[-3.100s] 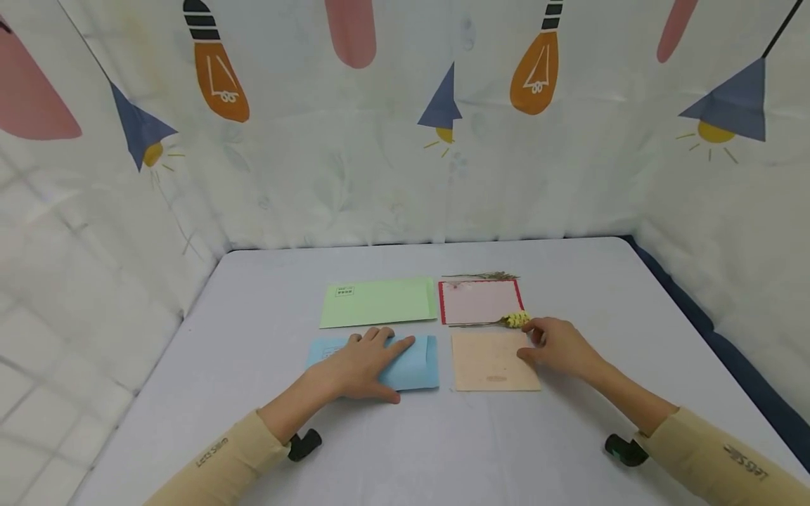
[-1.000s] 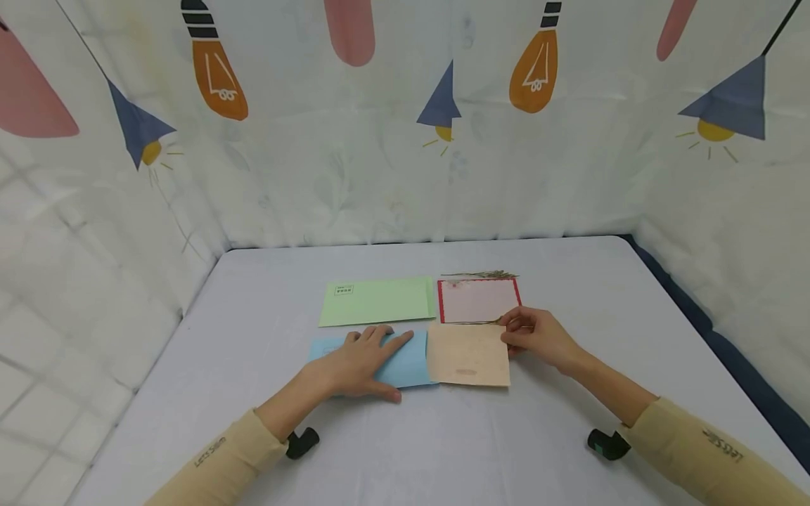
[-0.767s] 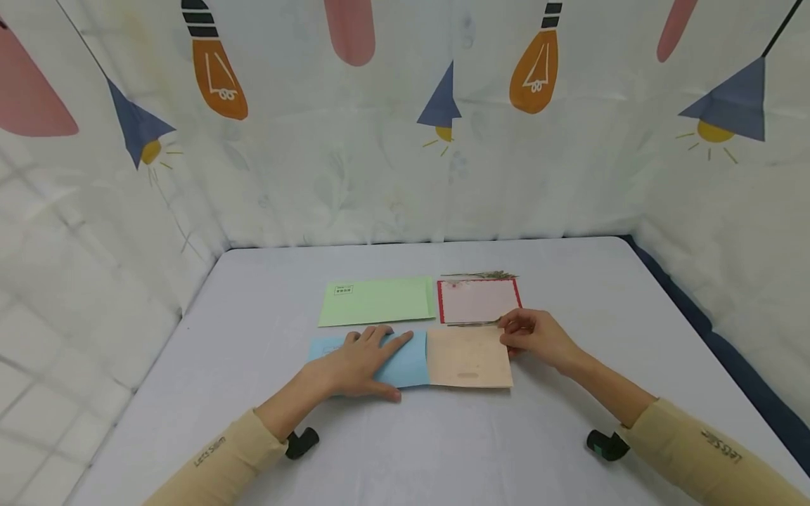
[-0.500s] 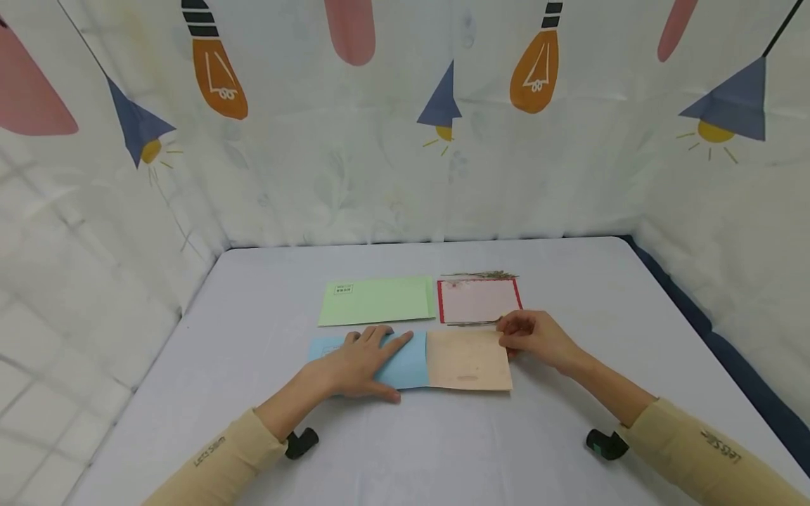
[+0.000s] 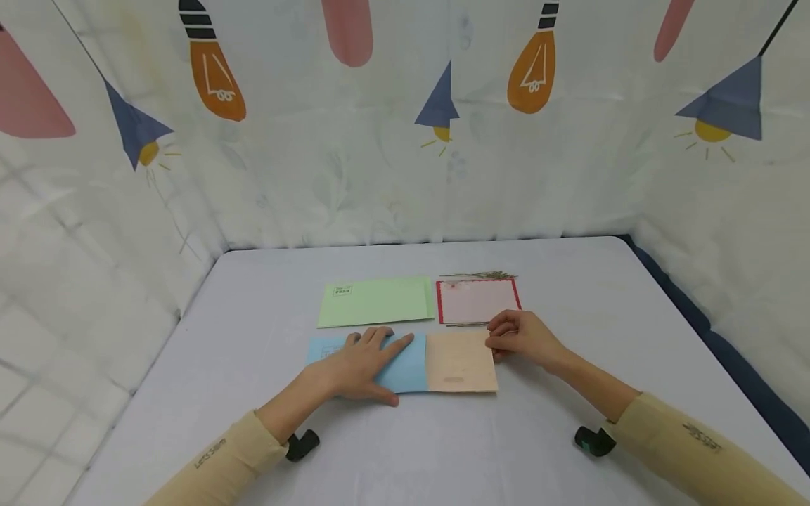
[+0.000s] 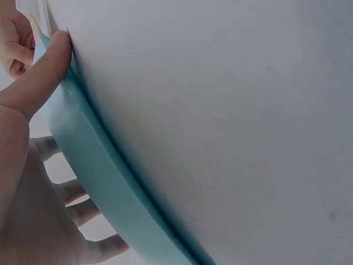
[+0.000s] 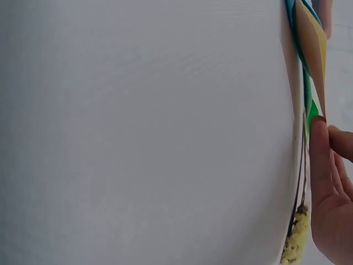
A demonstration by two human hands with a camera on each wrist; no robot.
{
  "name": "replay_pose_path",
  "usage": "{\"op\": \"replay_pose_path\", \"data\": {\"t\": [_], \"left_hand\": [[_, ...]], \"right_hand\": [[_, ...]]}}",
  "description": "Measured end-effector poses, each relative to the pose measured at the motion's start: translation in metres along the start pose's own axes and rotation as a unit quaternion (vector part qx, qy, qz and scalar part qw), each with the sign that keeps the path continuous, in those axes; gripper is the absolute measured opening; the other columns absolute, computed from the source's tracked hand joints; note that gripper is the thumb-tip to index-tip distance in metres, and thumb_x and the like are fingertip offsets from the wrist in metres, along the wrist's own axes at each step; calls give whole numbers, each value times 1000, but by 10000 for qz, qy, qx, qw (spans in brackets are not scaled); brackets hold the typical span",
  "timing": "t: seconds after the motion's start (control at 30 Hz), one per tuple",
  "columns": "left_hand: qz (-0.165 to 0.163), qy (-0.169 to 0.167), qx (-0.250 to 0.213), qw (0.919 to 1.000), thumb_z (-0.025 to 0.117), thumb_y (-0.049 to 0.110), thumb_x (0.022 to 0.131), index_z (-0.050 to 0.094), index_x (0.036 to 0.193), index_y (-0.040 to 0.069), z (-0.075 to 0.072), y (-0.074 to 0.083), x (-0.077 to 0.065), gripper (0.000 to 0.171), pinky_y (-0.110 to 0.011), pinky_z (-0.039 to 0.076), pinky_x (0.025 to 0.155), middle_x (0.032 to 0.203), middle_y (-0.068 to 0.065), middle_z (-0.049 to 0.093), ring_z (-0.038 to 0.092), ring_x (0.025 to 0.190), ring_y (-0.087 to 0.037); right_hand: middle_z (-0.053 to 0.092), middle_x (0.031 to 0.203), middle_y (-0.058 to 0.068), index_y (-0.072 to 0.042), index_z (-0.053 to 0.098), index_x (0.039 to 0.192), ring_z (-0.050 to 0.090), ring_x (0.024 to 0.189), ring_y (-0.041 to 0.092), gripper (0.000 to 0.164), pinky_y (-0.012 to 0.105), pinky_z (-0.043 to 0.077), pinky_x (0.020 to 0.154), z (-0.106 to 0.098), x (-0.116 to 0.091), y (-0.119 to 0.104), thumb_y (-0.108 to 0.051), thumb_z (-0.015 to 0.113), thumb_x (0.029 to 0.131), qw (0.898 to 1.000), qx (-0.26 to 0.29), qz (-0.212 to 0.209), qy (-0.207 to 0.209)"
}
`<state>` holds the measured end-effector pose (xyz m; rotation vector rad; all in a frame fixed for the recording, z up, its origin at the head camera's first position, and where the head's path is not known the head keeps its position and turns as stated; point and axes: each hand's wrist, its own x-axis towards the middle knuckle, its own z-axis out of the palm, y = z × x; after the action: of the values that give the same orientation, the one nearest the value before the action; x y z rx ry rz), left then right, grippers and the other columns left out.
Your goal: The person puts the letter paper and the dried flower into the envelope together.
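Observation:
My left hand (image 5: 361,369) rests spread on a light blue envelope (image 5: 408,369), holding it down near the table's middle; in the left wrist view the thumb lies along its near edge. To the right, my right hand (image 5: 525,341) pinches the far right corner of a tan card (image 5: 462,362) between thumb and fingers. The card's left part is hidden inside the envelope's right-hand opening. In the right wrist view the tan card (image 7: 313,47) bows slightly where it meets the blue envelope, and a dried yellow flower (image 7: 297,234) lies beside the hand.
Behind the blue envelope lies a green envelope (image 5: 376,303). A pink card with a red border (image 5: 477,301) sits to its right, with a dried sprig (image 5: 487,275) along its far edge. White cloth covers the table (image 5: 418,457), and printed curtains stand around it.
The tan card, earlier flat beside the blue envelope, has slid left into it. My right hand has moved left with it and now hides the yellow flower head. My left hand stays put.

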<state>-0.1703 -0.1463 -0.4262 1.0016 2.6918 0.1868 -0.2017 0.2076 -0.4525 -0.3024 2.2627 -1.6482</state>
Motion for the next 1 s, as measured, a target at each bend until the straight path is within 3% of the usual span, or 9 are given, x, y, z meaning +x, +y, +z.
{"op": "replay_pose_path", "data": {"t": [0.53, 1.0], "left_hand": [[-69, -7, 152, 9999, 75, 62, 87, 24, 165, 20, -1, 2, 1, 103, -63, 29, 109, 156, -17, 32, 30, 144, -36], [-115, -62, 87, 9999, 76, 60, 86, 26, 165, 19, -1, 3, 1, 102, -62, 30, 108, 155, -18, 32, 31, 142, -36]], "right_hand": [[68, 99, 17, 7, 60, 120, 73, 85, 29, 31, 39, 61, 74, 20, 10, -10, -5, 73, 95, 9986, 232, 353, -315], [69, 114, 20, 10, 57, 133, 72, 95, 28, 40, 38, 58, 85, 32, 13, -9, -6, 69, 98, 9950, 673, 332, -654]]}}
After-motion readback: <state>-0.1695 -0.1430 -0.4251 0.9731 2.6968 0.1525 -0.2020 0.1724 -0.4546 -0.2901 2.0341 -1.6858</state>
